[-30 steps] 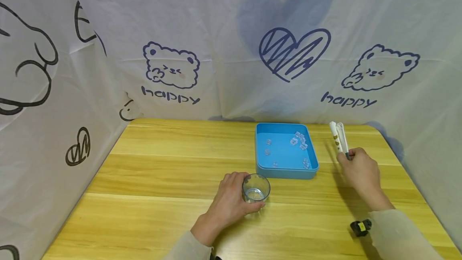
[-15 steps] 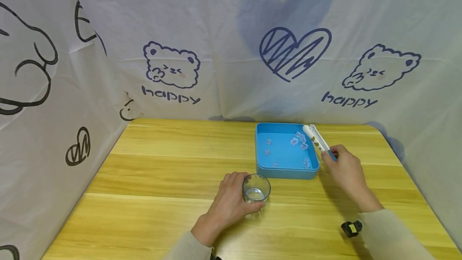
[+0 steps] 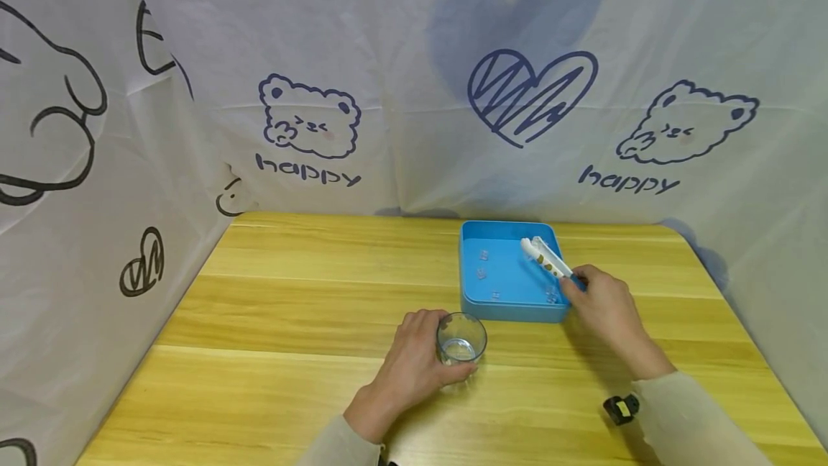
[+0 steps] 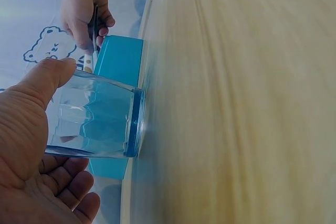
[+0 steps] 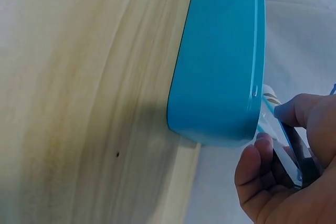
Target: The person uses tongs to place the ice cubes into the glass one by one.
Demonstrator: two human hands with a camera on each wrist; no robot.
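Note:
My left hand (image 3: 410, 359) grips a clear drinking glass (image 3: 461, 340) that stands on the table, thumb on the near side and fingers round the far side. Beyond it is a blue square box (image 3: 515, 313) with several clear ice-like cubes (image 3: 484, 255) scattered on its floor. In my right hand (image 3: 604, 306) I hold white tongs with brown spots (image 3: 545, 259), pinched between thumb and fingers. Their white ends reach over the box's right wall and hide the cubes at the back right. The right wrist view shows the tongs' arms (image 5: 299, 148) apart, their tips hidden by the box.
The wooden table (image 3: 291, 322) runs back to a white cloth (image 3: 414, 92) printed with bears and hearts. More cloth hangs at the left and right sides. A black device (image 3: 621, 408) is at the right sleeve.
My right hand has moved left with the tongs, from the table right of the box to over its inside. The left hand and the glass have stayed in place.

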